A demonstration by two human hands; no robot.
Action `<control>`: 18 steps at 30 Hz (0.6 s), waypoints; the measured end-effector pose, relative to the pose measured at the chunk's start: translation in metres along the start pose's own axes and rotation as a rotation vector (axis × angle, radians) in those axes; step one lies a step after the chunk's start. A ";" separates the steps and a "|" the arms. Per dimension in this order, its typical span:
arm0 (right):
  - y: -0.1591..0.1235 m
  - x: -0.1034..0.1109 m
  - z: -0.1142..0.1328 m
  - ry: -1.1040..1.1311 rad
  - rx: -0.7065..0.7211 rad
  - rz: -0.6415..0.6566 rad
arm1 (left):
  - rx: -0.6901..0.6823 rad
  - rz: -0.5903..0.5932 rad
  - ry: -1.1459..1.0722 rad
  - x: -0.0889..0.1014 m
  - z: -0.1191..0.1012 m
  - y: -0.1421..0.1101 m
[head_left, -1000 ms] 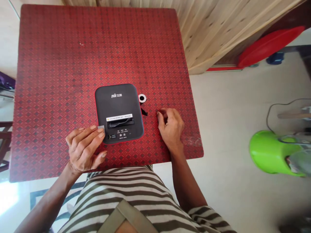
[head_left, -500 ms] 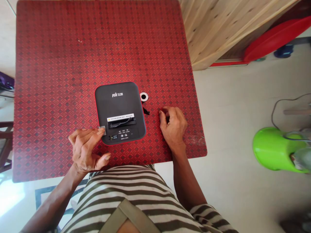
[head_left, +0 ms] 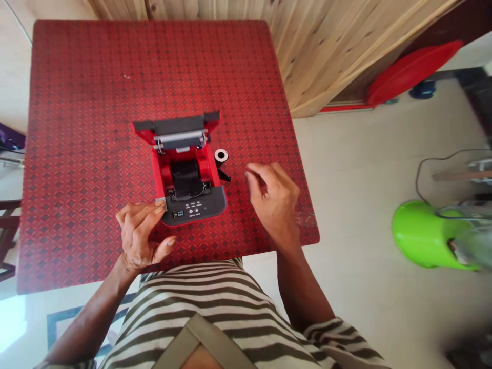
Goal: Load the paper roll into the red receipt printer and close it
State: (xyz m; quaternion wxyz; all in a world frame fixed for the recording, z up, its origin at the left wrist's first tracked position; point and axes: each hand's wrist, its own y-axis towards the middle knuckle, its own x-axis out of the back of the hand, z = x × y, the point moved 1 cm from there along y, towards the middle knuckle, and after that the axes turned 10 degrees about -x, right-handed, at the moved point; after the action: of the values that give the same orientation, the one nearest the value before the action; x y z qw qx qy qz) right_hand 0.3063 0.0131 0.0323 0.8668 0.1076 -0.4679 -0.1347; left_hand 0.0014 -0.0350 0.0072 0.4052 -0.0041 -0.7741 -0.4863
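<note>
A small black and red label printer (head_left: 203,206) with its lid (head_left: 179,127) raised sits on the table. Inside its red bay lies a black roll (head_left: 185,179), and part of the black sheet reaches toward the front slot. My left hand (head_left: 140,230) lays its fingertips on the grey latch (head_left: 160,204) at the printer's left side, fingers extended and thumb apart, holding nothing. To the right of the printer, my right hand (head_left: 274,197) hovers near the tabletop with fingers curled and thumb tip close to the index finger; no object shows in it. A white-cored black roll (head_left: 221,156) stands beside the printer.
The red patterned table (head_left: 96,102) meets a wooden plank wall (head_left: 215,10) at its far side. On the floor to the right are a green bucket (head_left: 418,233) and a cable (head_left: 418,177). A red round object (head_left: 415,72) leans farther back.
The printer's lid has swung up and back, uncovering the red bay and black roll. My left fingers stay on the latch. My right hand remains curled to the right. The view has shifted slightly.
</note>
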 end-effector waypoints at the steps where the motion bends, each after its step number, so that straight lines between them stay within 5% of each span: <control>1: 0.006 0.006 0.016 0.024 0.081 0.011 | -0.012 -0.005 0.013 0.000 0.000 -0.001; 5: 0.036 0.007 0.084 -0.050 0.378 0.261 | -0.064 0.007 0.052 0.002 -0.001 -0.003; 9: 0.059 -0.016 0.128 -0.362 0.475 0.572 | -0.075 -0.004 0.045 0.003 -0.001 -0.004; 18: 0.068 -0.033 0.134 -0.487 0.510 0.696 | 0.004 -0.008 -0.002 -0.001 0.000 0.002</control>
State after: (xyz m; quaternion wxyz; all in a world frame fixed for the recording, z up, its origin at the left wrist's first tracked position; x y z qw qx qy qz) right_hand 0.1852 0.0799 0.0995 0.6719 0.1188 -0.6832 0.2601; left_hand 0.0028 -0.0341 0.0079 0.4026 -0.0008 -0.7756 -0.4862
